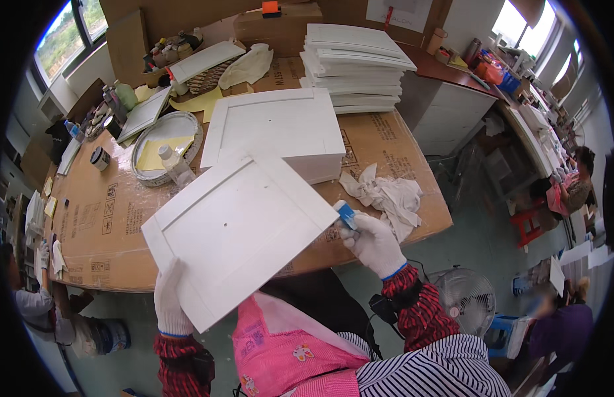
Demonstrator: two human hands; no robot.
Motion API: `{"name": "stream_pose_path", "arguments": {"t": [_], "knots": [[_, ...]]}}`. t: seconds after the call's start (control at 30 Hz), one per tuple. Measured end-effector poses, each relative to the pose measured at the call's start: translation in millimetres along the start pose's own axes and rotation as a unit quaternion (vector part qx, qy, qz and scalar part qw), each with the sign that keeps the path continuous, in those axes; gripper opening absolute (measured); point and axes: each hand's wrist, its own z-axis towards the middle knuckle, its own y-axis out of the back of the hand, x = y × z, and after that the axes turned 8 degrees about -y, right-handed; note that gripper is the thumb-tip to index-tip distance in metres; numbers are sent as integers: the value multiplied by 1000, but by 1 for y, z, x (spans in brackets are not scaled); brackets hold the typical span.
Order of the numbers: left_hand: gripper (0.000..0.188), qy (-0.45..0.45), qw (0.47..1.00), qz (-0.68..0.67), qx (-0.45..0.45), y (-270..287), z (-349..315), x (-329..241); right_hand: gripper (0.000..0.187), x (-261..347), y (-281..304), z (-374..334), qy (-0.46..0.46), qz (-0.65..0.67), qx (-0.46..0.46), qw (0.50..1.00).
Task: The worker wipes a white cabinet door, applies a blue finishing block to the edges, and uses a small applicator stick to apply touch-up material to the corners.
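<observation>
A white framed panel (254, 231) is held tilted in front of me, over the near edge of the cardboard-covered table (131, 235). My left hand (169, 301), in a white knit glove, grips the panel's lower left edge, its fingers partly hidden. Also gloved, my right hand (375, 246) is closed on a small blue block (346, 215) at the panel's right corner. Just behind the held panel lies a stack of similar white panels (274, 122). A crumpled white cloth (386, 198) rests beside my right hand.
A taller stack of panels (353, 69) stands at the back. To the left are a round lid (140, 173) with yellow paper, a clear bottle (178, 169) and a small dark jar (100, 157). A fan (462, 294) stands at lower right. Other people (562, 331) work nearby.
</observation>
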Motion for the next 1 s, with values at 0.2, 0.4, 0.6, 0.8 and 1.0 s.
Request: {"name": "stream_pose_path", "arguments": {"t": [0.2,0.4,0.6,0.8,1.0], "knots": [[44,-20,994,56,-93,96,-101,-15,24,-37,-24,24,52,-183,-78,979],[48,-53,977,87,-189,162,-161,-21,46,-117,-97,112,94,-491,-81,862],[49,-74,943,126,-299,253,-185,-30,45,-203,-165,197,195,-705,-96,675],[41,-112,755,581,-283,317,-219,-79,31,-181,-142,112,310,-696,44,646],[47,-30,728,522,-444,328,-225,-99,34,14,-32,43,422,-798,-249,351]]}}
